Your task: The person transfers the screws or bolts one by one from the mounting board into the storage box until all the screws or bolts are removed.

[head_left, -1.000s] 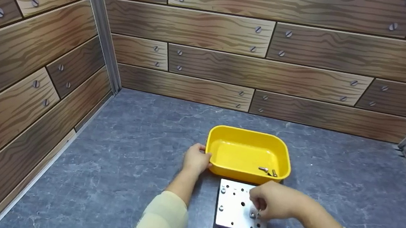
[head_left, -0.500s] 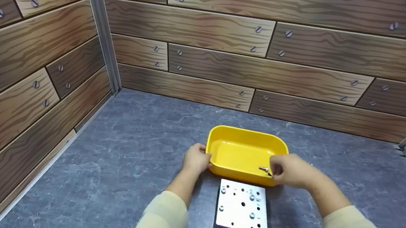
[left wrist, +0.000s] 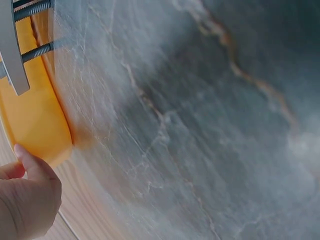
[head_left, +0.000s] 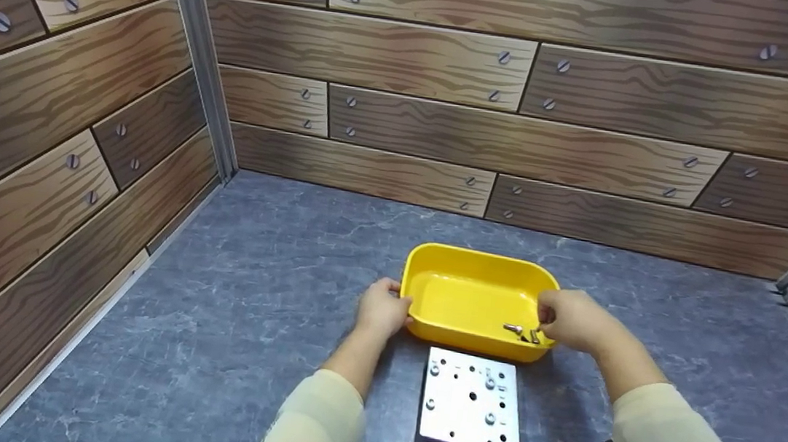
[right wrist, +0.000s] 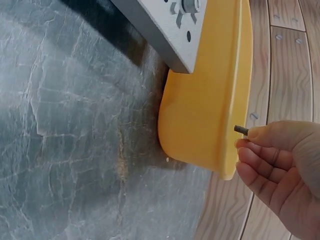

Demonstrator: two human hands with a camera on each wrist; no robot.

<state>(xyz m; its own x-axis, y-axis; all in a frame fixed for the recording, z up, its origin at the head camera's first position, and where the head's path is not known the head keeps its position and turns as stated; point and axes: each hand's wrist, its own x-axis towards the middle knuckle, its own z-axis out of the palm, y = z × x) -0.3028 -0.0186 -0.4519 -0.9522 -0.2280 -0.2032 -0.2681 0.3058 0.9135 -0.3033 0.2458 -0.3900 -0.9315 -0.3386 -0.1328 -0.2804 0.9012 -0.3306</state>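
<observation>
In the head view my left hand [head_left: 382, 311] holds the left end of a yellow bin [head_left: 473, 343]; in the left wrist view a fingertip presses its corner. At the bin's right rim is my right hand [head_left: 577, 321]. Thumb and finger pinch a small screw [right wrist: 241, 130], its threaded end sticking out, as the right wrist view shows. Several loose screws [head_left: 513, 329] lie inside the bin at its near right corner. In front of the bin stands a silver metal plate [head_left: 454, 410] with holes and several screws set in it.
The plate is raised on threaded legs [left wrist: 37, 52], seen in the left wrist view. Everything rests on a grey marbled tabletop [head_left: 269, 296]. Wood-patterned panels [head_left: 405, 116] wall in the back and sides.
My right hand has moved from the plate up to the bin, then slightly right to its rim. The left hand has stayed at the bin's left end.
</observation>
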